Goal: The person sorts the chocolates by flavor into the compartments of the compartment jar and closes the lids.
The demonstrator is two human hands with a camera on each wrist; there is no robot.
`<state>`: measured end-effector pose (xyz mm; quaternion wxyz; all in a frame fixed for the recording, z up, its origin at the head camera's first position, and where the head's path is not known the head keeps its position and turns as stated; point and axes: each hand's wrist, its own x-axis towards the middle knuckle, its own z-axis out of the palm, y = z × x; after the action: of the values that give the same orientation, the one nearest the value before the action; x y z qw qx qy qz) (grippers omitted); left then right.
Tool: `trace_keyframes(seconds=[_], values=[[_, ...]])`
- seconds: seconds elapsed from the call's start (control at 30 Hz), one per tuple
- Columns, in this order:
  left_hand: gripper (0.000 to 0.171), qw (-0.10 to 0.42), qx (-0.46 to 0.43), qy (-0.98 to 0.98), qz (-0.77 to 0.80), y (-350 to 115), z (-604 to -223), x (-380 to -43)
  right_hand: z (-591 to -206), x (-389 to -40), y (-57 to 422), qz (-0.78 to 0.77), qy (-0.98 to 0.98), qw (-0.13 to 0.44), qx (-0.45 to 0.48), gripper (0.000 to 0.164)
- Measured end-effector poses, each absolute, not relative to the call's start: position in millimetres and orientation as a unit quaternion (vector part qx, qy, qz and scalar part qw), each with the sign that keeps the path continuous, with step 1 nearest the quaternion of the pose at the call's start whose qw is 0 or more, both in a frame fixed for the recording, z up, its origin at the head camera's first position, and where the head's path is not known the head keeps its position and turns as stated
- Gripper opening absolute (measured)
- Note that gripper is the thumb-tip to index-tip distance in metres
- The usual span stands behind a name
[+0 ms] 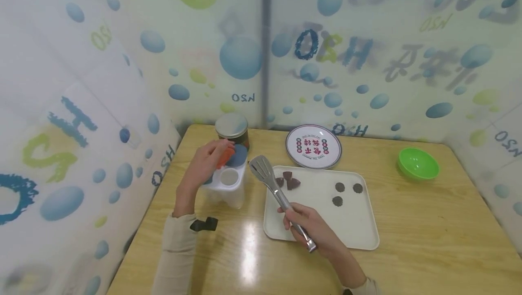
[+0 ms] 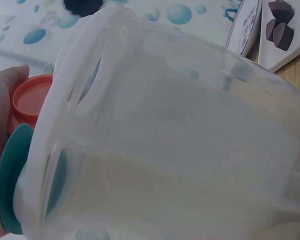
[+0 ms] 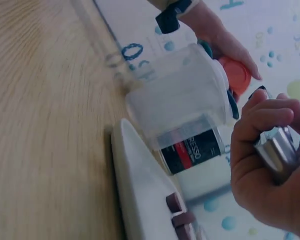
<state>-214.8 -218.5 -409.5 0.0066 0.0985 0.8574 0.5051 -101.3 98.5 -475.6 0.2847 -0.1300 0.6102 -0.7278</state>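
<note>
Bubble-printed panels [image 1: 240,57] back a wooden desk [image 1: 412,227]. Toward its near edge, the right hand [image 1: 311,227] clamps its fingers round steel tongs [image 1: 277,191] above a white tray [image 1: 352,227]; farther, by the left edge, the left hand's [image 1: 204,163] fingers grip an orange lid [image 1: 225,157] at a translucent canister's [image 1: 228,193] top.

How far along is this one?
Looks done: one round mouth of the translucent white plastic container is uncovered. In hand: the left hand grips a round orange-red plastic lid; the right hand holds slotted silver metal tongs. Probably left: transferring the dark brown wedges and blackish round discs, which lie on the white rectangular tray.
</note>
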Motion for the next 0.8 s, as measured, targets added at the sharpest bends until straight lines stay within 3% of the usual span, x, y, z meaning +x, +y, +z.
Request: trace_keyframes(seconds=[0.13,0.4,0.8], values=[[0.051,0.008,0.097,0.858,0.505,-218.8,-409.6,-214.7,-470.4,-104.0,80.2,-0.71,0.635,0.27,-0.14,0.052],[0.051,0.017,0.091,0.856,0.51,-217.8,-406.6,-212.0,-467.5,-103.9,61.5,-0.684,0.671,0.249,-0.142,0.034],[0.051,0.013,0.092,0.854,0.512,-218.6,-408.7,-213.8,-473.3,-102.9,61.6,-0.665,0.697,0.238,-0.123,0.036]])
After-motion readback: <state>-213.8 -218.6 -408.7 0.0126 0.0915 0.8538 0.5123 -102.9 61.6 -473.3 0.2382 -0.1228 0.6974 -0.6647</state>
